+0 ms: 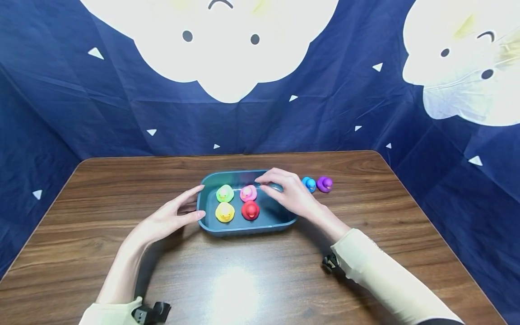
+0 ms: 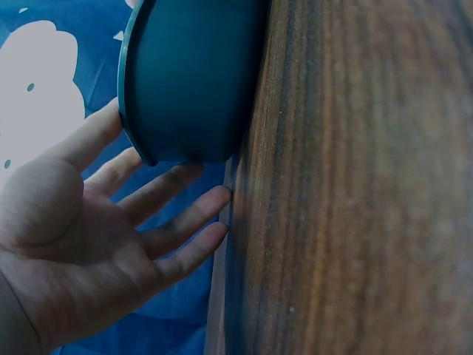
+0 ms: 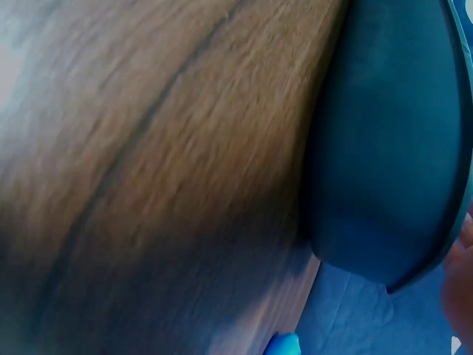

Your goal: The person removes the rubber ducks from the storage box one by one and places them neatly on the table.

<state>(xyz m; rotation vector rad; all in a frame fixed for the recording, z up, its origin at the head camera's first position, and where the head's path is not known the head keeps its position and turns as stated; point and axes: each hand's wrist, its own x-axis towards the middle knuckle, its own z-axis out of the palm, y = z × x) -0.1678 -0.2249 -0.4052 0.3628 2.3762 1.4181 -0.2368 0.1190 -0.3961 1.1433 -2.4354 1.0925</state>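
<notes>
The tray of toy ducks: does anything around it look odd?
Nothing looks broken. The blue duck and purple duck look left out, beside the tray holding the red duck, pink duck, green duck and yellow duck. The big cloud on the backdrop is upside down.

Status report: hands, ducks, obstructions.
Left hand touching tray; right hand open above it. Green duck, yellow duck, pink duck, red duck inside; blue duck, purple duck outside. No obstruction visible.

From here I see the tray (image 1: 248,230) on the table (image 1: 183,271), near its far edge, about midway across. Four ducks (image 1: 225,212) stand two by two in it, nearer its left edge. Two more ducks (image 1: 324,184) sit abreast right of it. I have the left hand (image 1: 166,220) at the tray's left edge, the right hand (image 1: 291,193) above its right half.
</notes>
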